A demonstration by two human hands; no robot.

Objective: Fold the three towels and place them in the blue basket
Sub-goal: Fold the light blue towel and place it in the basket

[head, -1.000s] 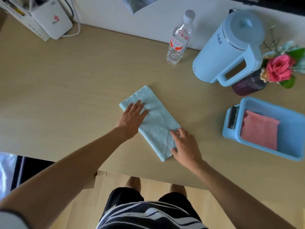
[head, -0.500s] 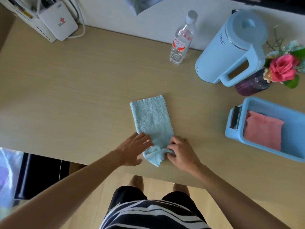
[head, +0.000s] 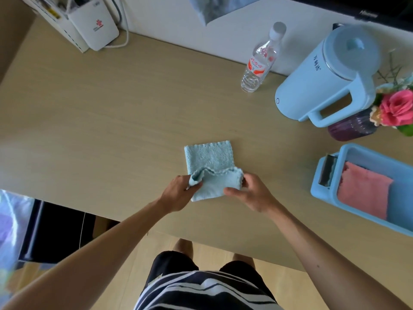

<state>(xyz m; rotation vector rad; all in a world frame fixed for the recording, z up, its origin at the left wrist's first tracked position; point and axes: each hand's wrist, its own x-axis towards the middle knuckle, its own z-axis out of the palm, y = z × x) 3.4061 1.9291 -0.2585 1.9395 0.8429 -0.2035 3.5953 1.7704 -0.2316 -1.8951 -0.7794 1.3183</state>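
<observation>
A light blue towel [head: 209, 158] lies on the wooden table near its front edge, its near half lifted and doubled over towards the far half. My left hand [head: 178, 194] pinches the near left corner. My right hand [head: 252, 193] pinches the near right corner. The blue basket [head: 357, 151] stands at the right, and a folded pink towel [head: 364, 191] lies flat inside it. No third towel is in view.
A water bottle [head: 261, 61], a light blue kettle [head: 328, 74] and a purple vase with pink flowers [head: 395, 108] stand at the back right. A white box with cables [head: 96, 25] sits at the back left. The table's front edge [head: 156, 229] runs just below my hands.
The towel was turned from slanted to straight. Both hands moved to its near end, gripped the corners, and lifted that end up and over towards the far end.
</observation>
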